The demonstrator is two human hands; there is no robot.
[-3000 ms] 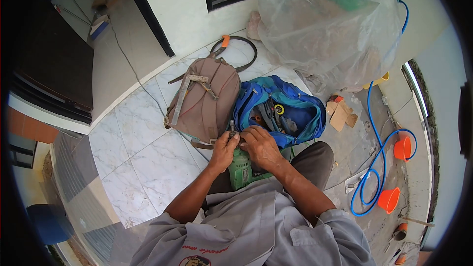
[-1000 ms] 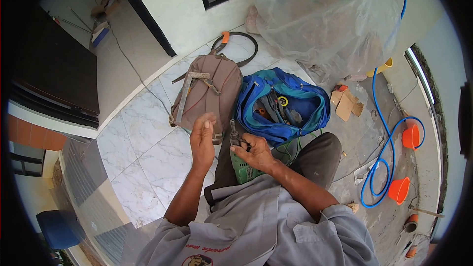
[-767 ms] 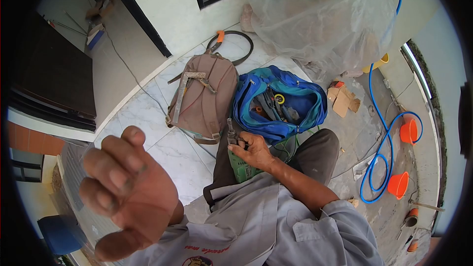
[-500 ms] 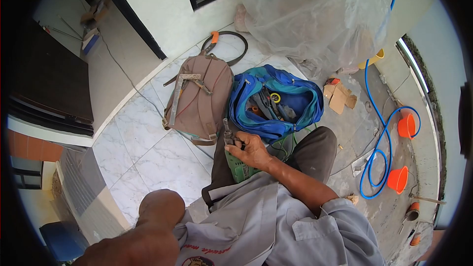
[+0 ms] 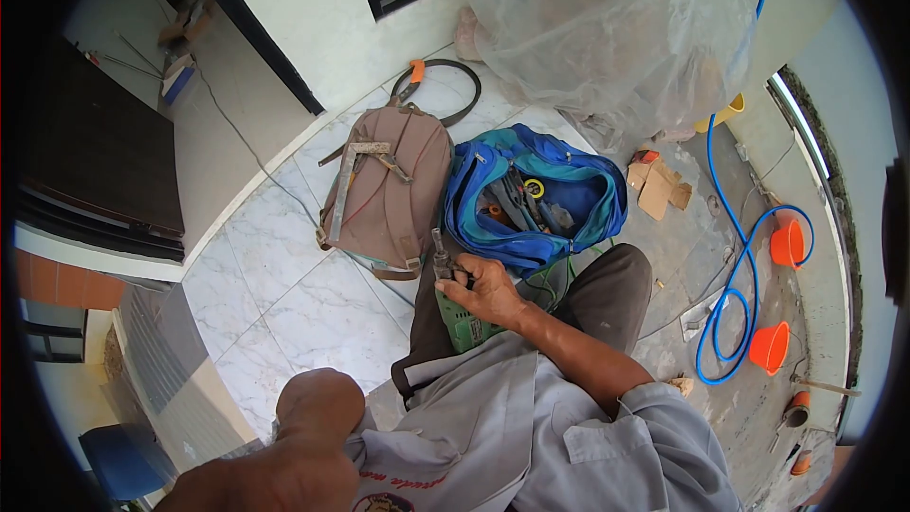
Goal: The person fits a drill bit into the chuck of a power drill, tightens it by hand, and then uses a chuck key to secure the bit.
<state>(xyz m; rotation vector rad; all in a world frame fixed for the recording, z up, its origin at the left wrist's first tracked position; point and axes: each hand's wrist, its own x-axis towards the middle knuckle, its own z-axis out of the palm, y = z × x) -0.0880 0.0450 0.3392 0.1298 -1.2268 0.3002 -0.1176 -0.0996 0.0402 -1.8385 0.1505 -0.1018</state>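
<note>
My right hand (image 5: 488, 294) is closed round the front of a green power drill (image 5: 464, 325), with fingers at its metal chuck (image 5: 443, 261). The drill lies by my thigh, chuck pointing away from me. My left arm is bent at the lower left, and the back of my left hand (image 5: 270, 482) is very close to the camera; its fingers are hidden. Beyond the drill, an open blue bag (image 5: 471, 192) holds tools and a yellow tape roll (image 5: 535, 189). Left of it lies a brown backpack (image 5: 417, 156) with a metal square (image 5: 341, 199) on top.
A black strap loop (image 5: 464, 114) lies behind the backpack. Clear plastic sheeting (image 5: 607, 38) covers something at the back. On the right are a blue hose (image 5: 718, 180), orange buckets (image 5: 769, 349) and torn cardboard (image 5: 654, 194). A dark door (image 5: 95, 142) stands at left.
The whole view has shifted slightly, with the scene a little further right. My right hand keeps its hold on the drill.
</note>
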